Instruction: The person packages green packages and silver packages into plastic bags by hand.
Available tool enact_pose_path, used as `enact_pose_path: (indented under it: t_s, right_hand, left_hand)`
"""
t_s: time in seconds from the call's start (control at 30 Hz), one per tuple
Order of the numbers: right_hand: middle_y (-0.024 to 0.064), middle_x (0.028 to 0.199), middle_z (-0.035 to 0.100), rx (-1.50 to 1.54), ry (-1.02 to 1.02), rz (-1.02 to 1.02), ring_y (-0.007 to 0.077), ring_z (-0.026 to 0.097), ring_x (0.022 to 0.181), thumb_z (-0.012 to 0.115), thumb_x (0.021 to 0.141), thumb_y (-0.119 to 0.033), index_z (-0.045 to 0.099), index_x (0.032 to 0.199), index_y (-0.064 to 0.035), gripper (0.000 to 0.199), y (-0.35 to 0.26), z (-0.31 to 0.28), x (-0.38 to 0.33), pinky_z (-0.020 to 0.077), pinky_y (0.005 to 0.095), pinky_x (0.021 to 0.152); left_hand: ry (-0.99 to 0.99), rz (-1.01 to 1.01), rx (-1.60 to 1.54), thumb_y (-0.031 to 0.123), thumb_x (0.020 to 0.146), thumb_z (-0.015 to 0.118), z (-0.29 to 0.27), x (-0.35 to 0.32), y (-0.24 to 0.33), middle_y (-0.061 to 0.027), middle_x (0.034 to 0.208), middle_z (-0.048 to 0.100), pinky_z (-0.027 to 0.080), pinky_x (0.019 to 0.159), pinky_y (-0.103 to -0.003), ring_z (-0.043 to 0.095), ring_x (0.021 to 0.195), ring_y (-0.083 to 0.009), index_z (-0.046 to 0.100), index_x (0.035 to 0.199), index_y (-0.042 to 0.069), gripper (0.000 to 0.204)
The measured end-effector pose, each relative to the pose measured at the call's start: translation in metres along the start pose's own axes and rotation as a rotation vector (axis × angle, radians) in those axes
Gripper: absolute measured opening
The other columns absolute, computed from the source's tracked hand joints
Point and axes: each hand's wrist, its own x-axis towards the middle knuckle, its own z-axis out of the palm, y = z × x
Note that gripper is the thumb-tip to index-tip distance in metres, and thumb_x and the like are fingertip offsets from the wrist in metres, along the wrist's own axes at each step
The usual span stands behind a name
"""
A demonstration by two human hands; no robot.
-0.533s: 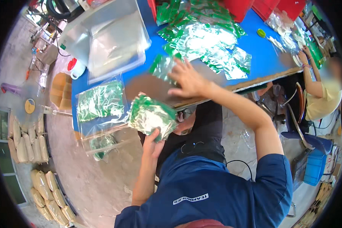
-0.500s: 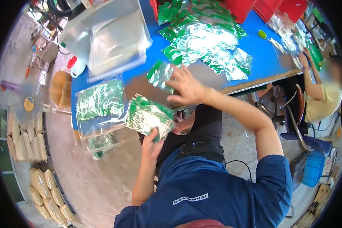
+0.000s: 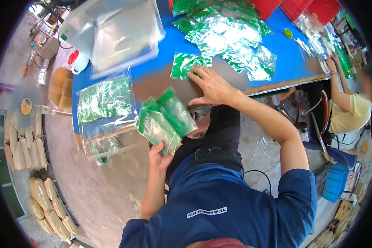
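My left hand is closed on the lower end of a stack of green-and-clear packets, held just off the table's front edge. The top packet lies askew on the stack, fanned toward the right. My right hand rests over the table edge with its thumb apart from the fingers. Its fingertips touch the near right side of a single green packet lying flat. Beyond it spreads a heap of shiny green packets.
Left of the stack lies a clear bag of green packets, overhanging the blue table. Large clear plastic sheets and a white mug with red lid stand farther back. Red bins, green-handled scissors and a seated co-worker are right.
A packet that was by my right hand now lies askew on the held stack. My right hand has moved right and onto another packet, which now sits apart from the heap.
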Motion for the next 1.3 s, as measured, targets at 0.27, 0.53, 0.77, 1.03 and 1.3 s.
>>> enact_pose_path:
  t_s: [0.27, 0.53, 0.77, 1.03, 1.3]
  right_hand:
    - [0.0131, 0.112, 0.061, 0.06, 0.239, -0.309, 0.0335, 0.061, 0.105, 0.071, 0.08, -0.014, 0.063, 0.106, -0.006, 0.028, -0.043, 0.006, -0.014, 0.0506, 0.045, 0.083]
    - [0.017, 0.083, 0.069, 0.511, -0.684, -0.223, 0.0309, 0.068, 0.079, 0.061, 0.093, -0.023, 0.065, 0.102, -0.0026, 0.022, -0.081, -0.064, 0.031, 0.0523, 0.0439, 0.071]
    - [0.0187, 0.107, 0.063, -0.529, 0.217, 0.564, 0.0376, 0.06, 0.103, 0.061, 0.091, -0.02, 0.065, 0.106, -0.0019, 0.024, 0.135, -0.058, -0.028, 0.0467, 0.052, 0.09]
    - [0.02, 0.108, 0.057, -0.294, 0.288, 0.242, 0.037, 0.053, 0.108, 0.068, 0.085, -0.037, 0.06, 0.097, 0.0034, 0.042, -0.005, -0.004, -0.036, 0.0421, 0.0505, 0.096]
    - [0.0142, 0.099, 0.061, 0.222, 0.123, 0.181, 0.0341, 0.056, 0.103, 0.065, 0.087, -0.013, 0.064, 0.096, -0.0012, 0.014, -0.042, 0.003, -0.042, 0.0473, 0.0391, 0.084]
  left_hand:
    - [0.025, 0.193, 0.788, 0.004, 0.075, 0.079, 0.032, -0.013, 0.036, -0.0122, 0.131, 0.059, 0.045, 0.103, -0.046, 0.059, 0.118, -0.0324, 0.058, 0.128, 0.005, 0.056]
    - [-0.425, 0.092, 1.825, 0.004, 0.075, 0.08, 0.13, 0.003, 0.043, -0.013, 0.136, 0.057, 0.053, 0.089, -0.037, 0.063, 0.112, -0.0283, 0.071, 0.103, 0.001, 0.03]
    - [0.109, 0.119, 0.533, 0.011, 0.075, 0.083, 0.052, -0.018, 0.019, -0.0113, 0.134, 0.057, 0.042, 0.107, -0.051, 0.054, 0.124, -0.0293, 0.05, 0.136, 0.004, 0.069]
    - [-0.002, -0.107, -0.053, 0.011, 0.079, 0.079, 0.036, 0.022, -0.03, -0.0126, 0.146, 0.048, 0.025, 0.117, -0.062, 0.043, 0.136, -0.0351, 0.045, 0.141, 0.005, 0.072]
    - [0.207, -0.016, -0.083, 0.003, 0.094, 0.059, 0.057, 0.04, -0.041, -0.0172, 0.146, 0.045, 0.033, 0.114, -0.062, 0.045, 0.134, -0.0372, 0.034, 0.146, 0.004, 0.058]
